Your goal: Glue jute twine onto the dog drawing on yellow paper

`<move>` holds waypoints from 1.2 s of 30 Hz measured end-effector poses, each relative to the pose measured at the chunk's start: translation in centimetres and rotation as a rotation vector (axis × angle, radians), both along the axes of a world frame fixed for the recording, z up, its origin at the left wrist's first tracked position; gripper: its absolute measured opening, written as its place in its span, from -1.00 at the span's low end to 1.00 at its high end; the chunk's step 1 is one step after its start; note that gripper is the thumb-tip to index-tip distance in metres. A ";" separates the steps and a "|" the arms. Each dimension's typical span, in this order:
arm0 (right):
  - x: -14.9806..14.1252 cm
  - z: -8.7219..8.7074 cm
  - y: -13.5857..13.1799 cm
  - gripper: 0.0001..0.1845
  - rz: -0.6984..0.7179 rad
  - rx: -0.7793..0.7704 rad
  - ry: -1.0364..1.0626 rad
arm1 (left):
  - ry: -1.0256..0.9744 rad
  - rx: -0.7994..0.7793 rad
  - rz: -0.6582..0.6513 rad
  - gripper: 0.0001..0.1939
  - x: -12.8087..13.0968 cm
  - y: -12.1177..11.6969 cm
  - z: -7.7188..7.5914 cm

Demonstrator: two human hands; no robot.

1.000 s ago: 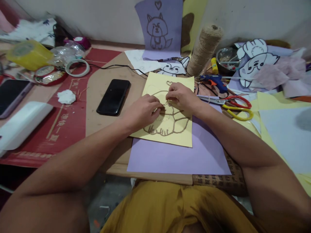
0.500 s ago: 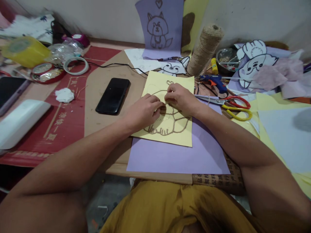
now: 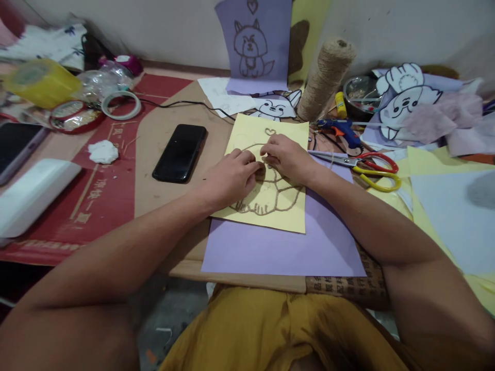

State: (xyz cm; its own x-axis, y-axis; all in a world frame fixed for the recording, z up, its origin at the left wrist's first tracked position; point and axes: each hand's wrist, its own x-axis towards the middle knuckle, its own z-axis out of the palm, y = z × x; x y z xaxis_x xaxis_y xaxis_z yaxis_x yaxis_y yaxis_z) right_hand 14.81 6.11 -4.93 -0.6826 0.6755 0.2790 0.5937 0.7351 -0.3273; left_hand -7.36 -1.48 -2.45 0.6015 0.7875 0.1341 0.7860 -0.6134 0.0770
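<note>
Both hands meet over a yellow sheet (image 3: 286, 216) that bears an animal outline made of brown twine (image 3: 270, 198). My left hand (image 3: 232, 175) rests on the sheet with its fingers curled, the fingertips pressed onto the twine near the outline's head. My right hand (image 3: 284, 154) pinches the twine at the same spot, fingertip to fingertip with the left. The yellow sheet lies on a larger purple sheet (image 3: 278, 252).
A black phone (image 3: 180, 152) lies left of the yellow sheet. Scissors (image 3: 363, 165), a blue glue gun (image 3: 344, 129) and a twine spool (image 3: 327, 77) are to the right and behind. Tape rolls (image 3: 121, 104), a white box (image 3: 33, 193) and loose paper cutouts crowd the sides.
Both hands have shifted very slightly up the sheet, staying pinched together on the twine. The camera view barely moved.
</note>
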 end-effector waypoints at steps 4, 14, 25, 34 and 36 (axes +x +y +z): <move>0.0 0.1 0.0 -0.77 -0.018 -0.072 0.021 | -0.007 -0.021 0.016 -0.60 0.1 0.0 0.2; -0.1 -0.3 0.1 -0.76 -0.045 -0.047 0.086 | -0.070 0.000 0.005 -0.65 -0.4 0.2 -0.3; -0.2 -0.5 0.1 -0.80 -0.025 0.022 0.060 | -0.174 -0.016 0.032 -0.67 -0.7 0.7 -1.0; -0.1 -0.3 -0.1 -0.80 -0.011 0.012 0.040 | -0.139 -0.023 0.031 -0.63 -0.5 0.7 -0.8; -0.2 -0.3 -0.1 -0.81 -0.022 -0.008 0.047 | -0.143 -0.025 0.033 -0.63 -0.4 0.7 -0.8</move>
State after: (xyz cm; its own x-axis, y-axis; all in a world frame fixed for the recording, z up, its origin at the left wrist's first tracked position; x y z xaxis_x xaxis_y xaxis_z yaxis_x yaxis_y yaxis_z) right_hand 14.61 6.06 -5.26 -0.6534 0.6928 0.3050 0.5938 0.7190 -0.3612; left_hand -7.77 -0.82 -3.28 0.5517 0.8106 0.1964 0.7855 -0.5841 0.2044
